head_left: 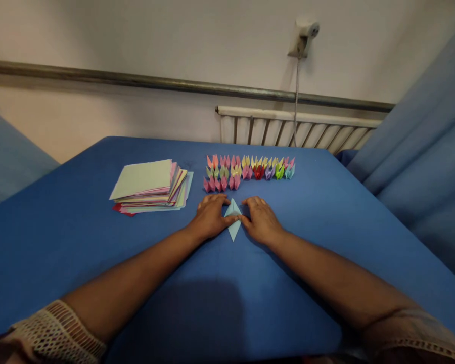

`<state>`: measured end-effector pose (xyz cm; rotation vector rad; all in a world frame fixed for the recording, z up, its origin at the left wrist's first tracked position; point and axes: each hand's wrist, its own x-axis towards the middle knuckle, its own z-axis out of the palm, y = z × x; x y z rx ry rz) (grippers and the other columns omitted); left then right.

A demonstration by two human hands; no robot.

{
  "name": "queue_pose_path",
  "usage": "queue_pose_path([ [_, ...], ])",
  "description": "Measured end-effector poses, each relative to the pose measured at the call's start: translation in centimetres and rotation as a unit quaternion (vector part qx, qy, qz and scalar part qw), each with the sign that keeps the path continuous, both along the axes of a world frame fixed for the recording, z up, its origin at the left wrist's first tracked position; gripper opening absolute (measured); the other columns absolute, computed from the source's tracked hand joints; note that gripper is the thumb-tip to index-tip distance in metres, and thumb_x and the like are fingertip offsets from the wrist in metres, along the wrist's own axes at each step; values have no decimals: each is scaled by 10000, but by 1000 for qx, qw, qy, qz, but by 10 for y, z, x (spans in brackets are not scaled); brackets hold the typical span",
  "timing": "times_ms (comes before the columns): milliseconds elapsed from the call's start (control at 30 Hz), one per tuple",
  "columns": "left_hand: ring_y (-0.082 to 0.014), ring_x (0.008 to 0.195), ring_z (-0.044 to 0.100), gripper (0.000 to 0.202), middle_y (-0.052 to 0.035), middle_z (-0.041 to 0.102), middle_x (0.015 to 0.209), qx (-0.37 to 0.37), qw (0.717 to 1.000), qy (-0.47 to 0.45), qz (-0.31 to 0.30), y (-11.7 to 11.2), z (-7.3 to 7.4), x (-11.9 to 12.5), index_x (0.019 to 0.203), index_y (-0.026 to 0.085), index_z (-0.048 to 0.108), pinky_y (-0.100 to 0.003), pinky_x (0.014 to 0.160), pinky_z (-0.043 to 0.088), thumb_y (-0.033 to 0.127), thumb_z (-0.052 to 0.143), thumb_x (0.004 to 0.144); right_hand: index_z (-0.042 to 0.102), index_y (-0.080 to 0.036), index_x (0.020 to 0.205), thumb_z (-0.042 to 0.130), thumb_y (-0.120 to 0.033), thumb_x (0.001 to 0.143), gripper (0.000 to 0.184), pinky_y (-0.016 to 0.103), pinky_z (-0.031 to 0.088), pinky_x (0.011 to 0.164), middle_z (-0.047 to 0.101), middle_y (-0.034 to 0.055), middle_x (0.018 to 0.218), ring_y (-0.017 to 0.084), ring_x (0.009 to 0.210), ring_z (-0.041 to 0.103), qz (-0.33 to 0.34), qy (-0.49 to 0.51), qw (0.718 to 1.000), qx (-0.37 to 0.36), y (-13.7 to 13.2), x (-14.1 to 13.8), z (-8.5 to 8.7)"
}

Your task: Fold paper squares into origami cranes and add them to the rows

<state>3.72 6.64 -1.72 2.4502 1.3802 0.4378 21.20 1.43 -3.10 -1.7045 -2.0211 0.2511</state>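
Blue fabric (11, 156) hangs at my far left, beside a pale wall (144, 30) crossed by a long metal pipe (136, 80). Next, on the blue tabletop (326, 212), sits a stack of coloured paper (144, 179), pale green on top, its edges uneven and a bit of red sticking out at the bottom. My left hand (211, 217) comes next, fingers loosely bent and not clenched, the thumb laid across a light-blue folded paper (233, 232). That paper lies flat between my 2 hands, kite-shaped, 1 point towards me and 1 away. Just beyond it stand small folded paper figures (259, 172) in 3 rows, the nearest row short and pink, the others mixing pink, yellow, red, purple and green. My right hand (261, 217) rests to the paper's right, fingers relaxed and apart, thumb at its edge. Farther right, a cord (297, 96) drops from a wall socket (299, 38) past a barred rail (269, 113), and a blue curtain (424, 126) closes off that side.
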Motion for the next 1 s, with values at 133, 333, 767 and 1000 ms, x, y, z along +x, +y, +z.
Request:
queue_pose_path([
  [133,-283,1116,524,273,-85,622,1178,-21,998,-59,-16,-3,-3,2,908,192,632,-431,967,396,380,687,718,507,-160,1198,616,-341,821,432,405,371,962,582,114,1149,251,1107,499,6,33,999,-6,2,1,-2],
  [333,-257,1131,503,99,-79,614,1156,73,988,-131,-48,-10,4,-5,745,194,619,-444,986,374,283,646,777,522,-173,1182,672,-387,766,492,407,412,914,588,115,1139,244,1041,547,-10,126,992,-7,5,1,-5],
  [767,-255,1291,391,233,-89,502,1341,185,957,-208,-85,-23,29,-8,1049,201,566,-485,1099,282,230,590,819,603,-194,853,643,-347,767,180,259,455,649,629,-21,722,115,652,576,99,563,818,-59,20,4,-11],
  [1000,-230,1133,555,500,-93,592,1233,67,979,-142,-134,-18,19,-11,1286,182,479,-397,997,428,233,582,799,674,-193,993,538,-201,863,189,284,462,755,635,25,845,138,782,592,188,308,931,50,9,14,7],
])
